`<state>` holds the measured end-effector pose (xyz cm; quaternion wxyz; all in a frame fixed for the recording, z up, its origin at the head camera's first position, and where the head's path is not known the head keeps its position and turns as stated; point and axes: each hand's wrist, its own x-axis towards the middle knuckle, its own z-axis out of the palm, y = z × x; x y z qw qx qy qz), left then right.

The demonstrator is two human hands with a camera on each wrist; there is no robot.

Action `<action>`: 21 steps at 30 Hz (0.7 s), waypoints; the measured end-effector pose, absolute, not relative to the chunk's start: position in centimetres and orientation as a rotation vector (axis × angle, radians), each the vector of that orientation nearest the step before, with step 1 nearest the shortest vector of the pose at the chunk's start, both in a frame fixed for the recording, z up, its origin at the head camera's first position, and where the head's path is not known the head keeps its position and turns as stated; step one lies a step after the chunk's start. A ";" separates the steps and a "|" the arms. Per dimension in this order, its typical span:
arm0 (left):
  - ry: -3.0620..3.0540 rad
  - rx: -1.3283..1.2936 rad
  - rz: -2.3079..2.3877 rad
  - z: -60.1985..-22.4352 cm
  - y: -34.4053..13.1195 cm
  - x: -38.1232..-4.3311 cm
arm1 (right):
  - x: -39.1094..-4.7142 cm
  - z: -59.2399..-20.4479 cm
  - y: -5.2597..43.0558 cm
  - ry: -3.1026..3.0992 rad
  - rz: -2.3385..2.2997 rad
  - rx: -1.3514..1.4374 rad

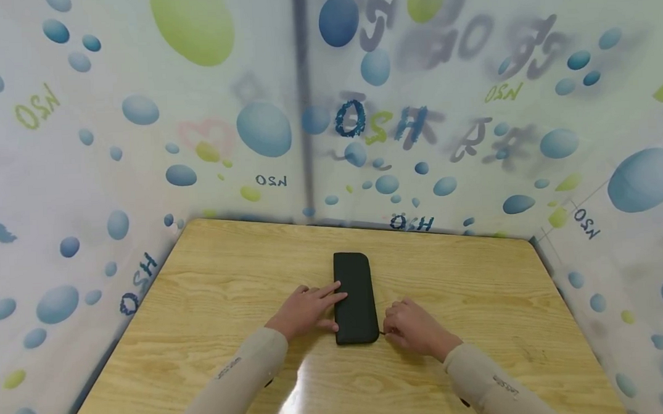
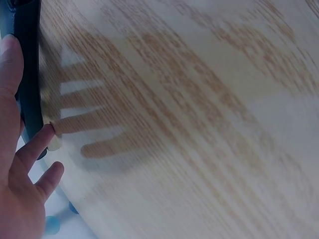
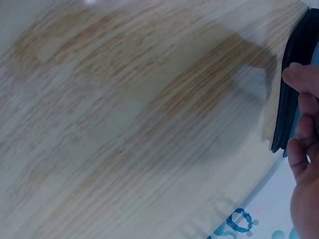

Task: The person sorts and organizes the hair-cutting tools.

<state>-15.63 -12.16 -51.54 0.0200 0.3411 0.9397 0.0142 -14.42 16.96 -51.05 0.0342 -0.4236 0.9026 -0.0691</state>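
Observation:
A slim black zip case (image 1: 356, 298) lies lengthwise on the wooden table, its rounded corners on the right. My left hand (image 1: 305, 310) rests against its left side, fairly straight fingers on the top and thumb at the left edge. In the left wrist view the case (image 2: 31, 74) shows as a dark strip beside those fingers. By the lower right corner, my right hand (image 1: 411, 327) has curled fingers and pinches a small dark zipper pull (image 1: 381, 333). The right wrist view has the case edge (image 3: 294, 55) behind the thumb; the pull itself is hidden there.
The wooden table (image 1: 244, 254) reaches back to walls (image 1: 270, 67) printed with blue and green drops and lettering. A bright glare streak crosses the table between the forearms.

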 end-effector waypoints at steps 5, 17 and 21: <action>2.912 1.041 0.044 -51.6 -12.1 -15.6 | -14.1 -51.0 16.7 2.761 -0.235 -1.316; 2.909 1.038 0.026 -51.7 -12.1 -15.7 | -13.7 -51.0 16.1 2.707 -0.218 -1.365; 2.924 1.065 0.028 -51.7 -12.2 -15.7 | -13.7 -51.0 16.0 2.695 -0.205 -1.341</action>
